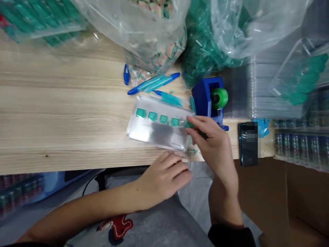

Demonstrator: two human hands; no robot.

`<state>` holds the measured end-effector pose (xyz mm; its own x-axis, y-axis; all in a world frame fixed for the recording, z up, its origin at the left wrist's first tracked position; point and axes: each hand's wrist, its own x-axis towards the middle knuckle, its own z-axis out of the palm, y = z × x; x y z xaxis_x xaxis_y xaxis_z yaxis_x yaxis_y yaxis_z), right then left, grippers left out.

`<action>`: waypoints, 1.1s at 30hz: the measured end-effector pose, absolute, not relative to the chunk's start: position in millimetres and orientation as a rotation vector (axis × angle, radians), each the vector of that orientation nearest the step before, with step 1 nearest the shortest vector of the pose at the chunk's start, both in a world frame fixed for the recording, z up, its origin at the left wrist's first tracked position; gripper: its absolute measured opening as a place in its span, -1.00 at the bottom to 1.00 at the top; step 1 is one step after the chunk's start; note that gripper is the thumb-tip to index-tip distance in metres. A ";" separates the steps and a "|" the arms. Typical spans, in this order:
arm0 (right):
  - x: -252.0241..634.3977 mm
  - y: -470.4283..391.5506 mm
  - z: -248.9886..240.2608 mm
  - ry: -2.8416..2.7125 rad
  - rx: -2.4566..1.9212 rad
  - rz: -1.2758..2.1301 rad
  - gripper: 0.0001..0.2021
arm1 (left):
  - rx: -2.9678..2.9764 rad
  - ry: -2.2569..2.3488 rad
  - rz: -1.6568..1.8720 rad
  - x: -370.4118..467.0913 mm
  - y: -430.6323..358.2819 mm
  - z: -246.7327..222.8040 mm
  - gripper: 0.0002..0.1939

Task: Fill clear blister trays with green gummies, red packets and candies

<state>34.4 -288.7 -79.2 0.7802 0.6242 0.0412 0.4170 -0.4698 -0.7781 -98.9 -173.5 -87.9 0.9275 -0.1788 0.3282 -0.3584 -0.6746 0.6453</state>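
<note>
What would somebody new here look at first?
Probably the shiny silver rectangular tray in the middle, with small green square pieces lined up across it. Next, maybe the chunky blue tape dispenser with its bright green roll, just beyond the right hand.

From where I stand, w/ 12 at the table's (64, 109) far side & the tray (154, 133) as ctr: tray lies nr table's front edge, 4 small blocks (163, 119) in it, in a row approx 9 to 3. Pens (164, 82) at 12, bag of bits (154, 44) behind them; 2nd bag (203, 48) at 1. Tape dispenser (203, 96) at 2, stacked cases (272, 92) farther out. Phone-like slab (248, 147) approx 3; carton (298, 195) at 4, below tabletop. Packs (43, 20) at 10.
</note>
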 end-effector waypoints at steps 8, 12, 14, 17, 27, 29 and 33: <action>48.0 -283.9 -66.1 -1.226 -2.289 0.268 -0.82 | 2.412 -0.431 0.474 -88.8 -192.5 -101.3 -0.77; 50.6 -284.7 -66.9 -1.208 -2.331 0.244 -0.86 | 2.420 -0.387 0.430 -90.0 -175.2 -97.0 -0.77; 48.1 -285.2 -66.9 -1.215 -2.361 0.193 -0.88 | 2.416 -0.366 0.442 -90.8 -170.5 -96.3 -0.75; 42.9 -283.4 -66.6 -1.235 -2.432 0.117 -0.90 | 2.396 -0.382 0.442 -91.6 -172.8 -96.4 -0.73; 43.3 -281.5 -69.5 -1.352 -2.415 0.198 -0.78 | 2.544 -0.222 0.289 -53.6 -111.4 -67.7 -0.78; 43.1 -281.5 -71.3 -1.298 -2.419 0.218 -0.79 | 2.631 -0.285 0.202 -30.3 -92.1 -65.6 -0.71; 40.0 -279.8 -74.3 -1.226 -2.484 0.257 -0.81 | 2.611 -0.655 -0.134 10.6 -76.9 -69.5 -0.59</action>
<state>40.0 -279.8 -74.3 0.6076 0.7943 -0.0045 0.7292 -0.5600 -0.3933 10.6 -76.9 -69.5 0.8831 -0.4690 0.0134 -0.4261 -0.7896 0.4415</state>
